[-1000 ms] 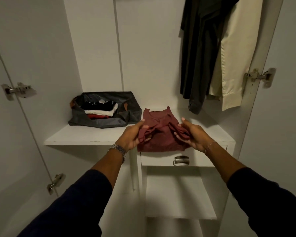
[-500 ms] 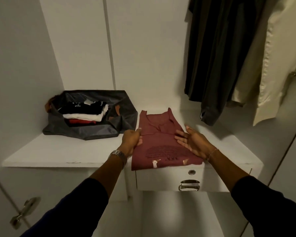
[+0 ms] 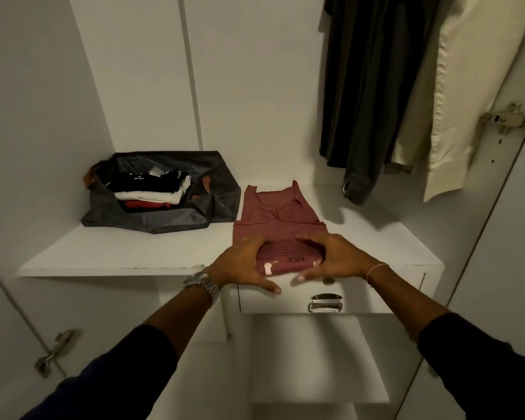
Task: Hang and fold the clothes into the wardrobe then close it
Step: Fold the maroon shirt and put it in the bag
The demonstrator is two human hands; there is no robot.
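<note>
The maroon printed cotton top (image 3: 278, 225) lies on the white wardrobe shelf (image 3: 128, 253). The left hand (image 3: 240, 263) and right hand (image 3: 334, 259) grip its near hem (soft, limp, light), best held at both corners.

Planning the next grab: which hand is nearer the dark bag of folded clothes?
Left. The left hand grips the maroon shirt's near-left corner, on the bag's side; the right hand grips its far side.

Matt cloth top (image 3: 278, 216) (glossy metal drawer handle (image 3: 325, 303)).
</note>
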